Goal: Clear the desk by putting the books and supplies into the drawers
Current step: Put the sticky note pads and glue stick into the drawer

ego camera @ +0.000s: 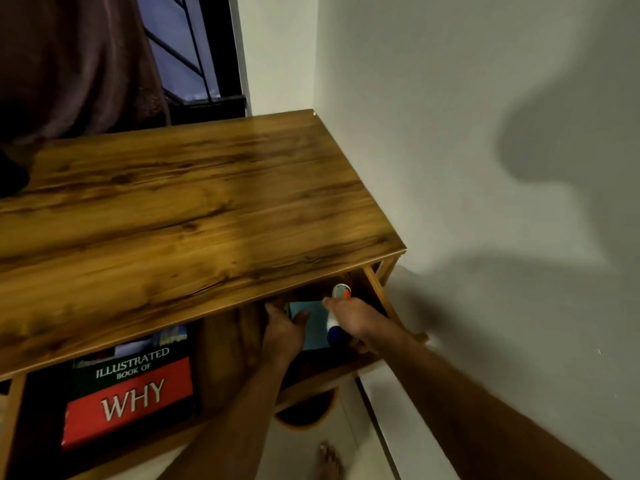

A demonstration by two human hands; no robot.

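Observation:
Both of my hands reach into the open right drawer (381, 299) under the wooden desk top (194, 209). My right hand (349, 320) grips a white tube with a blue cap (333, 332), its orange-printed end pointing into the drawer. My left hand (282, 327) rests on the edge of a light blue booklet (313, 327) lying in the drawer; whether it grips the booklet is unclear. In the open left drawer (17, 403) lies a red and green book (131, 393) titled "Illustrated Book of Why".
A white wall (485, 168) runs close along the desk's right side. A dark curtain (69, 64) and a window with bars (187, 53) stand behind the desk. A round wooden bin (308, 414) sits on the floor below the right drawer, near my bare foot (329, 459).

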